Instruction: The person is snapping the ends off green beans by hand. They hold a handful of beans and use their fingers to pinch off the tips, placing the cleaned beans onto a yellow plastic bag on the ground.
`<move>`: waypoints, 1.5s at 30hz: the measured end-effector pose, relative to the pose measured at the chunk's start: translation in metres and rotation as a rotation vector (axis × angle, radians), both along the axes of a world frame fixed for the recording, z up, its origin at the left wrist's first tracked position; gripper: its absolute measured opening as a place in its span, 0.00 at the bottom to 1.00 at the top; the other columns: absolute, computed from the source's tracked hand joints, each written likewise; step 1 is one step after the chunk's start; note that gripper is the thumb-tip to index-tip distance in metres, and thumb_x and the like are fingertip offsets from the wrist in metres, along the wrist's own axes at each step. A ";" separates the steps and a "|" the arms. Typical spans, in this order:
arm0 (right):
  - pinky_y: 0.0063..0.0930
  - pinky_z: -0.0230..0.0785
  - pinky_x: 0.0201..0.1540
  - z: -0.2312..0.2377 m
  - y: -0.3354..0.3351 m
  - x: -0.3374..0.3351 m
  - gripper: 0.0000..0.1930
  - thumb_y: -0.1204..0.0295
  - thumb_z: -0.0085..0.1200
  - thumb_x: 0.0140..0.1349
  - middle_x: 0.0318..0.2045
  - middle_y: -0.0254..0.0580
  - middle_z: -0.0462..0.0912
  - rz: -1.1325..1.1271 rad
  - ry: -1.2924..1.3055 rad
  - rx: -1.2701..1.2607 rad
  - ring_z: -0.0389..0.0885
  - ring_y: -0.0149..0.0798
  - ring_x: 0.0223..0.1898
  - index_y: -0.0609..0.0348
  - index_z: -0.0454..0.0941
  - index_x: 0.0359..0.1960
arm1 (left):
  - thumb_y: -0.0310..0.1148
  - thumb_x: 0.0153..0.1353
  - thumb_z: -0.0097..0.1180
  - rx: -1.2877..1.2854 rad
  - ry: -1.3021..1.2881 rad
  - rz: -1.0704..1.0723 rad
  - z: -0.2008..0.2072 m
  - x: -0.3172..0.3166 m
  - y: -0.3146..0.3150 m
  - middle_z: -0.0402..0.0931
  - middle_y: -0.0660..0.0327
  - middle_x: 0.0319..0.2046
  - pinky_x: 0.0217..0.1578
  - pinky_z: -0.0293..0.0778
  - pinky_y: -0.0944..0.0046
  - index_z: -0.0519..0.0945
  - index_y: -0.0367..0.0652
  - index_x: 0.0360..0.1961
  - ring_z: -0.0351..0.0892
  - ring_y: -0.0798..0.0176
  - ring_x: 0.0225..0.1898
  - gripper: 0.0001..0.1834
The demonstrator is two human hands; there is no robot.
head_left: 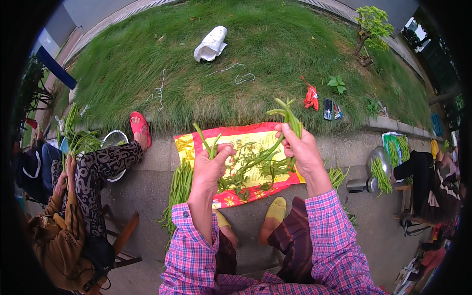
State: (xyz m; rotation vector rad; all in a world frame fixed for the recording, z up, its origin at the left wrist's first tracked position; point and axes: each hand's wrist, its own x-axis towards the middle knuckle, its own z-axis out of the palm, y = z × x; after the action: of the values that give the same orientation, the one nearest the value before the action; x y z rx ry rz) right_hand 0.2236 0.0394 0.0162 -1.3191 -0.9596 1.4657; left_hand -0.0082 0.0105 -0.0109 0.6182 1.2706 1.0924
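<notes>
My left hand point(209, 167) is closed round a few green vegetable stems point(201, 135) that poke up past the thumb. A thicker bundle of stems point(292, 118) is gripped in my right hand point(306, 153), with one long stem slanting down leftwards from it. Beneath both hands, a red and yellow printed sack point(184, 145) lies flat on the pavement, strewn with loose leaves and stem scraps point(243, 174). Beside its left edge is a long pile of stems point(181, 187). A smaller stem pile point(337, 177) lies past its right edge.
On the grass ahead are a rolled white sack point(211, 44), a red plastic bag point(310, 96) and a keypad phone point(328, 109). A person point(64, 231) handling greens sits left, near a metal basin point(114, 138). Rightward are a metal flask point(361, 185), a metal bowl point(378, 156) and another seated person.
</notes>
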 end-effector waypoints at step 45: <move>0.13 0.61 0.23 -0.005 -0.010 -0.019 0.13 0.63 0.59 0.64 0.33 0.26 0.80 -0.007 0.042 -0.096 0.72 0.20 0.29 0.56 0.79 0.46 | 0.49 0.73 0.42 0.159 -0.277 0.042 0.003 -0.003 0.004 0.78 0.48 0.51 0.42 0.81 0.59 0.67 0.35 0.60 0.82 0.56 0.43 0.28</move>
State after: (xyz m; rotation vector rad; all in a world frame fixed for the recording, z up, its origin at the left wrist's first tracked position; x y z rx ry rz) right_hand 0.2050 0.0293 0.0113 -1.3528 -0.8663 1.5448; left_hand -0.0108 0.0147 -0.0074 0.5393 0.9680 1.2751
